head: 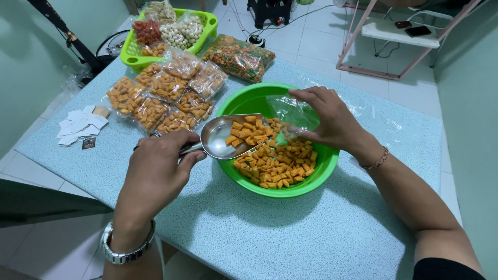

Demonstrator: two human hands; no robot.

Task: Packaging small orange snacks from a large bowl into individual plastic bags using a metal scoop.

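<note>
Left hand (155, 166), wristwatch on the wrist, is closed around the handle of a shiny metal scoop (228, 136). The scoop's bowl carries a small load of orange pillow-shaped snack pieces (275, 161) and is held over the near-left rim of a round green plastic bowl (321, 171) on the speckled pale-blue table (311, 233). More of the same snack pieces lie in the bowl's lower half.

Right hand (329, 122), beaded bracelet on the wrist, is partly closed, its fingers pinching the mouth of a clear plastic bag (293, 111) held above the bowl, just beside the scoop's tip.

Left of the bowl lie several filled clear packets of the orange snack (166, 96). Behind them stands a lime-green plastic basket (207, 23) holding other bagged snacks, with a large bag of mixed-colour snacks (238, 57) beside it. Small white paper slips (80, 124) lie near the table's left edge.
</note>
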